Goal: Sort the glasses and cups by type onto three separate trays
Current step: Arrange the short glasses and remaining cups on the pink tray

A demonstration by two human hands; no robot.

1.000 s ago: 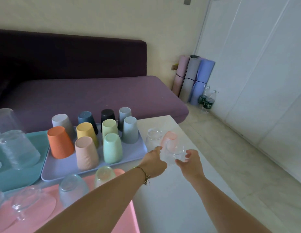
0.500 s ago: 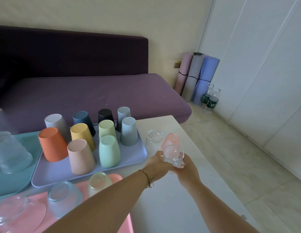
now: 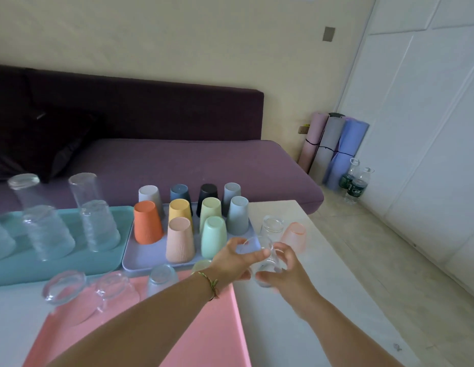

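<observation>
Three trays (image 3: 140, 258), ten coloured cups (image 3: 147, 224), two bottles (image 3: 359, 187)

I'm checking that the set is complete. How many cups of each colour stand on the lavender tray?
Orange cup: 1
Yellow cup: 1
Peach cup: 1
Light grey cup: 1
Dark blue cup: 1
Black cup: 1
Green cups: 2
Blue-grey cups: 2
Total on the lavender tray: 10

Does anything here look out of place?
Yes: a clear glass and a pink cup stand upside down on the bare table, right of the purple tray, on no tray. The left hand and right hand hold a second glass.
</observation>
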